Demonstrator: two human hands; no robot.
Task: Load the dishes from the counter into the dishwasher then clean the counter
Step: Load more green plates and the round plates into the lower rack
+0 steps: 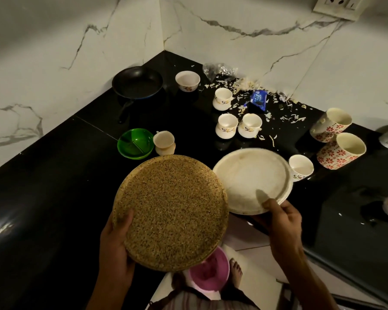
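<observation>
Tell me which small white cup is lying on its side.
The cup right beside the green bowl: it is tipped over, while the other small cups stand upright.

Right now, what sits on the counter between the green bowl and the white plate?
In the head view, one small cream cup stands right beside the green bowl; from there to the white plate is bare black counter.

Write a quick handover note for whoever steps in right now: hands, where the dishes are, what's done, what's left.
Left hand grips the speckled brown plate; right hand pinches the white plate at its rim.
On the counter: frying pan, green bowl, small cups, two flowered mugs.
No dishwasher in view.
Left: load all dishes, then clear the scraps and wrapper.
</observation>
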